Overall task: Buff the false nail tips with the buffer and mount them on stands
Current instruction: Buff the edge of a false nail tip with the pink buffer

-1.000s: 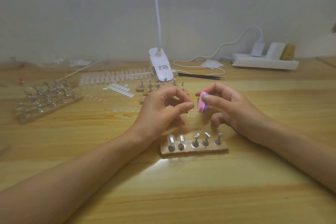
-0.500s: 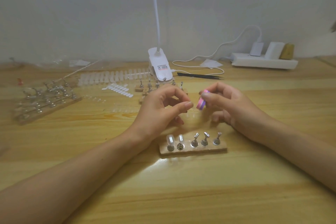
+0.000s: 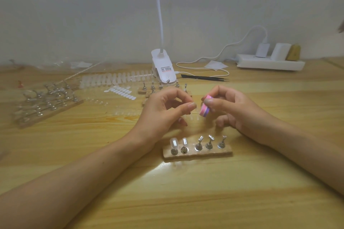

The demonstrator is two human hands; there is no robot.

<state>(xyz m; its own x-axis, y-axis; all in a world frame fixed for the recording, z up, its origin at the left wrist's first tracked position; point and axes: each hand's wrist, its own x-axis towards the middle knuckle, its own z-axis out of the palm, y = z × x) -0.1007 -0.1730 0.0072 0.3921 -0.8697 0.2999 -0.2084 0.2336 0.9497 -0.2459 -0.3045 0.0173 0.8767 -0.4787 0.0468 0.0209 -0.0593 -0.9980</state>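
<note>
Nearest me on the surface (image 3: 167,201) sits a wooden base (image 3: 197,152) with five stands. The two on the left carry tips (image 3: 174,144); the three bare stands (image 3: 209,142) on the right wait for theirs. I judge this base partly filled, with a third tip now up for buffing.

Just beyond it, the left hand (image 3: 163,111) is pinched thumb to forefinger. I judge it is on a clear tip, though that is too small and glassy for me to make out. The right hand (image 3: 236,109) grips the pink-and-purple buffer (image 3: 205,108) between thumb and fingers, close beside the left pinch but not touching it.

To do this well I would hold the tip by its edges with the curved top exposed. I would lay the buffer flat on it and stroke lightly along its length. A hard press could flick so light a piece out of the pinch, or scuff it unevenly. Keeping both hands low over the surface means a dropped tip lands close by.

Farther off lie loose tips (image 3: 119,92), a board (image 3: 46,106) of spare stands to the left, a lamp (image 3: 163,69) and tweezers (image 3: 204,77).
</note>
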